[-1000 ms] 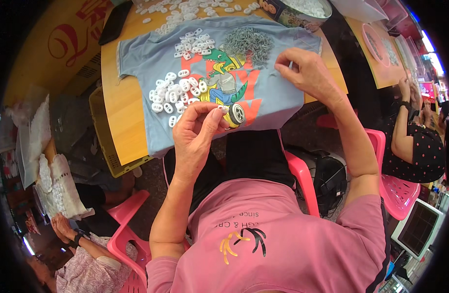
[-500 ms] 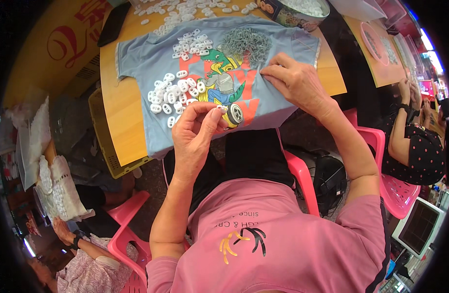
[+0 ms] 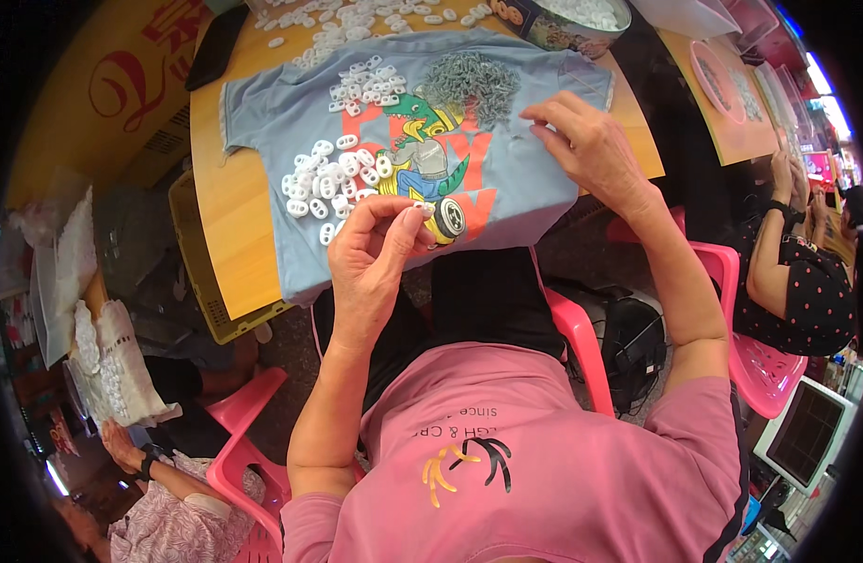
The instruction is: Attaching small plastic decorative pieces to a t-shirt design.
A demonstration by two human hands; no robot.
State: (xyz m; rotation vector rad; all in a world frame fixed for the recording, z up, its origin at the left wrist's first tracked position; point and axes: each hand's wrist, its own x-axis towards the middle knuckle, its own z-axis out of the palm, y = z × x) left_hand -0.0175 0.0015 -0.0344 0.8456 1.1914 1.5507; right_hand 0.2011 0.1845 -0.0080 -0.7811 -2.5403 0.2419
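My left hand (image 3: 370, 253) is closed in a pinch on a small white plastic piece (image 3: 422, 208) over the near edge of a light blue T-shirt (image 3: 534, 178) spread on the table. My right hand (image 3: 595, 155) hovers above the shirt's right side, thumb and fingertips slightly apart, with nothing visible between them. Just beyond those fingertips lies a heap of small grey metal pieces (image 3: 473, 84) that look like springs. Oval white plastic pieces with two holes (image 3: 328, 178) lie left of my left hand. Farther back is a second cluster of white pieces (image 3: 367, 86).
More white pieces (image 3: 342, 19) are scattered at the table's far edge, beside a round tin (image 3: 581, 36) of white bits. A dark phone (image 3: 217, 47) lies far left. Below the table's left edge stands a yellow crate (image 3: 192, 253). Other people sit on both sides.
My right hand has moved a little to the right and its fingertips have parted. My left hand keeps its pinch on the white piece in about the same place.
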